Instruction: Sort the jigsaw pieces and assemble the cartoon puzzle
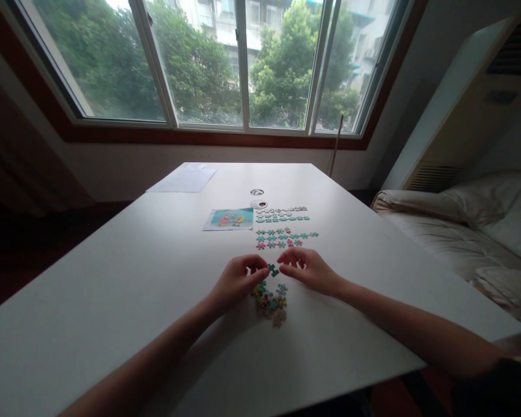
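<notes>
puzzle pieces are lying in rows and a pile on the table. paper is covering its far left part. a picture card is resting beside the rows. the right hand is hovering, relaxed, fingertips apart. 2 discs are lying beyond the card. the left hand is pinching a green piece.

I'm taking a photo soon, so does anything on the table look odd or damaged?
Nothing clearly looks broken. Only the jumbled heap of puzzle pieces, nearest the person, stands out mildly, because tidy rows of pieces lie beyond it.
</notes>
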Motion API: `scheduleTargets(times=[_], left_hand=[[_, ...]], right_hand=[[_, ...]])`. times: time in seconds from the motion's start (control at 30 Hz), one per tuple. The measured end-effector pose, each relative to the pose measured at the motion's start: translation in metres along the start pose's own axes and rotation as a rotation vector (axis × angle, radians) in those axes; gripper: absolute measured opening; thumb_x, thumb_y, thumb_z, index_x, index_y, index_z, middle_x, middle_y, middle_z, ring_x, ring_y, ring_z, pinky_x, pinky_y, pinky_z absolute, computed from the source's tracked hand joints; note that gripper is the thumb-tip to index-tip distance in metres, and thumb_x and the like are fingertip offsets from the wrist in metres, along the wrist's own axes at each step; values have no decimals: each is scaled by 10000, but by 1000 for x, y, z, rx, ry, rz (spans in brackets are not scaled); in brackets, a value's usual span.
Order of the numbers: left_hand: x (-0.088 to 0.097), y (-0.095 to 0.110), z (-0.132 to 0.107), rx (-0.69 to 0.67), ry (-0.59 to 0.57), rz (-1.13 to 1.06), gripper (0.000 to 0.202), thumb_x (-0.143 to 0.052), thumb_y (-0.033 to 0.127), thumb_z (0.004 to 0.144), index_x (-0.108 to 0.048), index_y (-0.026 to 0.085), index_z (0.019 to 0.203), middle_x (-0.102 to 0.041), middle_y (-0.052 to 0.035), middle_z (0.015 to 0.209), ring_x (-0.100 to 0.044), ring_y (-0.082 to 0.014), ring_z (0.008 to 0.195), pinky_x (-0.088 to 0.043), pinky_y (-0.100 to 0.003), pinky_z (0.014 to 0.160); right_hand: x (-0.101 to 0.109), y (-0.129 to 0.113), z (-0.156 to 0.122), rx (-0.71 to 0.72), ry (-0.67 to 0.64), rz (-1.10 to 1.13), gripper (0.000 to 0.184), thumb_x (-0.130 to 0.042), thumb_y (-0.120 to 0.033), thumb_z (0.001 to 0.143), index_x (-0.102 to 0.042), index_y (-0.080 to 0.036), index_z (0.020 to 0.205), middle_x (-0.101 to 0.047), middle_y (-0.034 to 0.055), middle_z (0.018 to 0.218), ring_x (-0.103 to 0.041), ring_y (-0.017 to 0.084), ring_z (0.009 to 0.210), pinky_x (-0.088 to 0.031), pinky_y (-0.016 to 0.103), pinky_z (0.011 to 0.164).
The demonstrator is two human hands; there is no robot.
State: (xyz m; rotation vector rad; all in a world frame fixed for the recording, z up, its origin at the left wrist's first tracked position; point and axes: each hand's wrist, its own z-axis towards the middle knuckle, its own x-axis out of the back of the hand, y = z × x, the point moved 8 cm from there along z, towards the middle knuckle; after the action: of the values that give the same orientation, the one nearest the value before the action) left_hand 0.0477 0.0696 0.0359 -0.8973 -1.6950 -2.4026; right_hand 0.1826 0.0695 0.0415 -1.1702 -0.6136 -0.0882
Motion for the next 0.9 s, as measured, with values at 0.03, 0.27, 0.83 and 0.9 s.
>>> scheduleTargets(times=[0.03, 0.27, 0.83, 0.9], left_hand=[[0, -1, 0, 4, -1, -6, 196, -552, 307, 763, -627, 133, 711, -575, 1, 623, -459, -102, 554, -338, -195, 500], [-1, -4, 1, 22, -7, -25, 195, -565, 307, 751, -629, 130, 701, -566, 0, 603, -451, -102, 542, -331, -197, 493], [6, -10, 3, 38, 51, -4, 242, -543, 362, 771, -628, 140, 726, -584, -16, 641, -489, -124, 585, -359, -214, 519], [7, -11, 3, 44, 61, 11, 241, -541, 361, 768, -630, 142, 724, -590, -17, 643, -490, -124, 583, -355, -214, 516]], right_hand=[[0, -1, 0, 10, -3, -35, 191, -603, -335, 765, -641, -155, 816, -586, -6, 648, -464, 84, 580, -342, 213, 535], [-7, -4, -3, 28, -58, -70, 224, -577, -345, 782, -658, -140, 740, -577, -9, 600, -464, 82, 567, -331, 210, 535], [46, 24, 6, -36, 366, 168, 313, -573, -461, 752, -589, -153, 702, -570, 5, 644, -475, 105, 590, -383, 233, 557], [49, 26, 5, -31, 393, 162, 312, -575, -461, 752, -589, -154, 701, -572, 8, 647, -479, 110, 597, -384, 234, 559]])
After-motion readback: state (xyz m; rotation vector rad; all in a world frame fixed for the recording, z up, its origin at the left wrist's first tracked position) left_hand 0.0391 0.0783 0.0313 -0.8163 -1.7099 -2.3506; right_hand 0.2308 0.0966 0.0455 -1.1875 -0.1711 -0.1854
